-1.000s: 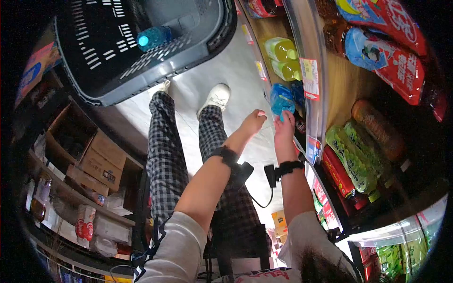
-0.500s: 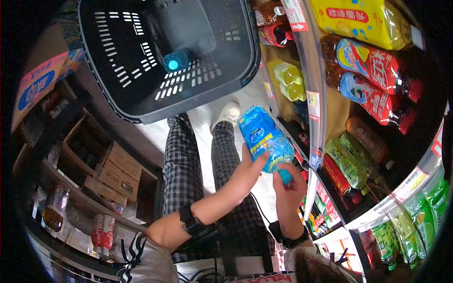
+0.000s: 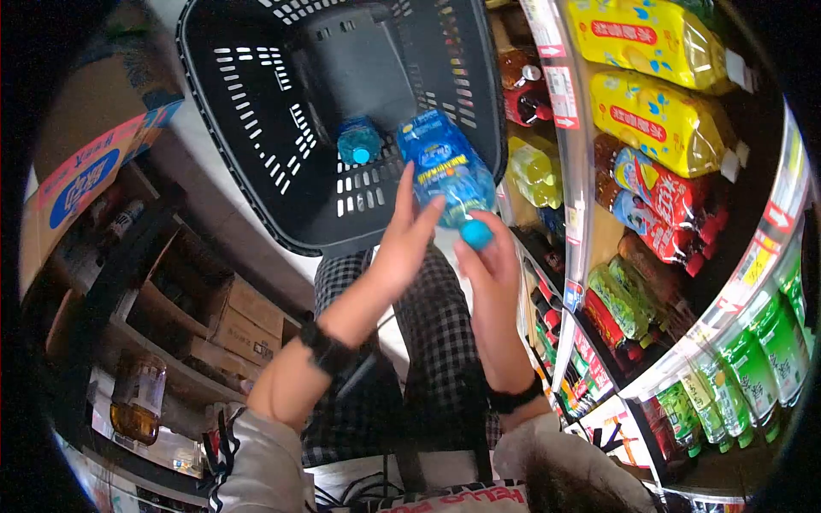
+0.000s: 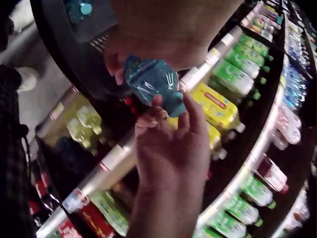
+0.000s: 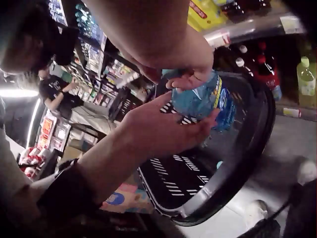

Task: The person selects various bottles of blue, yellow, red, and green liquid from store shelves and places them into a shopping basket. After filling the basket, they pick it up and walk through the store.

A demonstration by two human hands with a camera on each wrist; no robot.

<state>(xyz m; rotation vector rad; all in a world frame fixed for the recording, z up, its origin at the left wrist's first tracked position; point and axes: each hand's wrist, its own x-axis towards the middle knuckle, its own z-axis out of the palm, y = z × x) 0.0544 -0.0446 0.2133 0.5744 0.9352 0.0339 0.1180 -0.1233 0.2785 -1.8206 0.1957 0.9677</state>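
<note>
A large blue drink bottle with a teal cap (image 3: 445,167) is held tilted over the near part of a black shopping basket (image 3: 282,224). My left hand (image 3: 409,239) grips the side of its body, thumb across the label. My right hand (image 3: 494,269) holds the neck just by the cap. In the left wrist view, the right hand (image 4: 171,148) has its fingers around the neck of the bottle (image 4: 152,82). The right wrist view shows the left hand (image 5: 163,126) along the bottle (image 5: 195,101). Inside the basket lies another blue bottle (image 3: 359,141).
Drink shelves stand on the right, with yellow bottles (image 3: 650,115) and green bottles (image 3: 753,368). To the left are a shelf with cardboard boxes (image 3: 248,321) and a large carton (image 3: 94,188). Another person (image 5: 59,94) is in the background of the right wrist view.
The blue bottle has come off the low shelf and into both hands. Hands and bottle have since moved left and forward, from beside the shelf to over the basket.
</note>
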